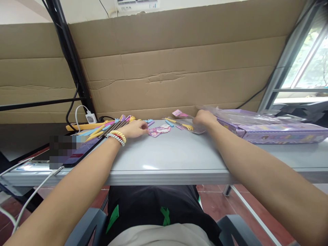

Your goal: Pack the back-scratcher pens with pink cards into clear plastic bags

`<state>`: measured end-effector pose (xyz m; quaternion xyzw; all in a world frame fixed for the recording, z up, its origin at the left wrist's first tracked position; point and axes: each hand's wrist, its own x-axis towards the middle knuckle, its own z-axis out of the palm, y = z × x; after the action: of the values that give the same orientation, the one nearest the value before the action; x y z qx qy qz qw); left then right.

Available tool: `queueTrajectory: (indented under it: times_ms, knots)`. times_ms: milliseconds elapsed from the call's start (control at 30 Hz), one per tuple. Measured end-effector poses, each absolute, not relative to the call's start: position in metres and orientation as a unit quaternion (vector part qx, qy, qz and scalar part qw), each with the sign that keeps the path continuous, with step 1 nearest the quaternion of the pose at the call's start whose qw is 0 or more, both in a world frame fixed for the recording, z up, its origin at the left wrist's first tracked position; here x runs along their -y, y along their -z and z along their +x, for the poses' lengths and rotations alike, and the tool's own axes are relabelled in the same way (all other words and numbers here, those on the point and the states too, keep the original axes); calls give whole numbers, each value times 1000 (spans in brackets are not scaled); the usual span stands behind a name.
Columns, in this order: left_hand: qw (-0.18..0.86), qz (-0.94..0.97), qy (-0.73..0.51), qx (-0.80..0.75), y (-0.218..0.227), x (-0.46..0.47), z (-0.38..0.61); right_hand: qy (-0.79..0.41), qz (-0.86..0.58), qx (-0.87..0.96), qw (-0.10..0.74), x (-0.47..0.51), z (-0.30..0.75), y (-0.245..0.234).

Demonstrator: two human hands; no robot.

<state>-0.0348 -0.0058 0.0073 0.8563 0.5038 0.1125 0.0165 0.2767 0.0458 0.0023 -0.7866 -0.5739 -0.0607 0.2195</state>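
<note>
My left hand (138, 129), with beaded bracelets at the wrist, rests low over the table with fingers loosely bent and slightly apart. Just off its fingertips lies a small pile of pink printed cards (160, 130). Behind and left of this hand are several back scratchers (112, 126) with coloured handles, metal rods and small hand-shaped heads. My right hand (205, 118) is closed on a clear plastic bag (198, 129); its fingertips are hidden. Beside the bag, a yellow-headed back scratcher (188, 126) lies near a blue handle (169, 123).
A purple printed box (276, 133) with clear plastic on top stands at the right. A phone (84, 150), white cables and a white charger (91, 117) lie at the left. A cardboard wall (174, 68) closes off the table's back; a black post (74, 65) rises at left.
</note>
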Motion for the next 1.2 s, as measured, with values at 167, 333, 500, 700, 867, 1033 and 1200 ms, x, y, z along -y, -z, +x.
queueTrajectory:
  times_ms: [167, 333, 500, 700, 867, 1033, 1200]
  knots:
    - [28, 855, -110, -506, -8, 7, -34, 96, -768, 582, 249, -38, 266, -12]
    - [28, 858, -109, -501, -7, 6, -35, 79, -731, 600, 314, -31, 261, -17]
    - [24, 857, -105, -503, -6, 4, -35, 32, -670, 619, 409, -30, 258, -18]
    - [22, 858, -103, -502, -5, 4, -35, 37, -655, 611, 444, -30, 255, -18]
    - [25, 859, -97, -502, -6, 5, -35, 48, -664, 595, 449, -29, 255, -18]
    - [27, 858, -104, -502, -6, 4, -35, 48, -661, 594, 456, -27, 254, -20]
    - [26, 855, -105, -507, -6, 5, -35, 43, -651, 595, 470, -27, 252, -23]
